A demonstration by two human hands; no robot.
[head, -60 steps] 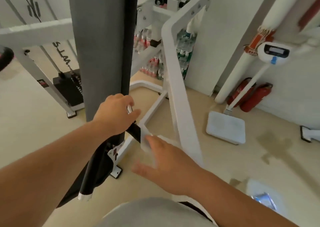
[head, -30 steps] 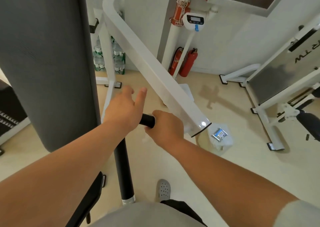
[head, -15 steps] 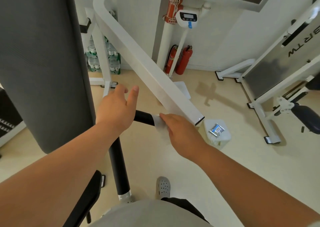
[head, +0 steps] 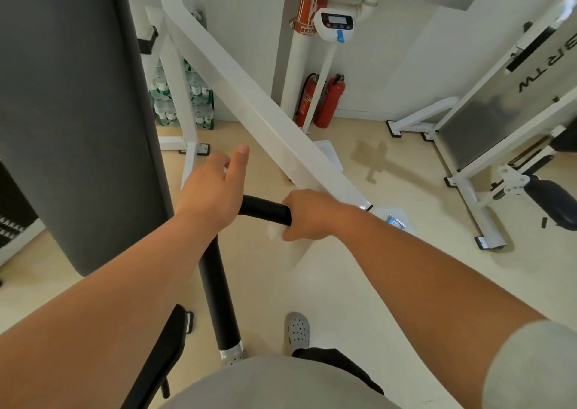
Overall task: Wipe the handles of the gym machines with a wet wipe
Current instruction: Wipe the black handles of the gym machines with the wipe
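Note:
A black padded handle (head: 265, 210) bends from a horizontal grip into a longer bar (head: 218, 296) running down toward me. My left hand (head: 215, 190) rests on the bend of the handle, thumb and fingers raised and apart. My right hand (head: 309, 213) is closed around the free end of the grip, with a white wet wipe (head: 276, 230) showing just below its fingers. Most of the wipe is hidden inside the fist.
A white machine arm (head: 249, 96) slants down right behind my right hand. A tall grey pad (head: 75, 112) fills the left. A wipe packet (head: 395, 221) lies on the floor. Fire extinguishers (head: 327, 102) and another white machine (head: 487, 146) stand beyond.
My right hand slid back along the grip toward its middle and closed around it, covering the wipe that was showing at the grip's end. The left hand stayed on the bend.

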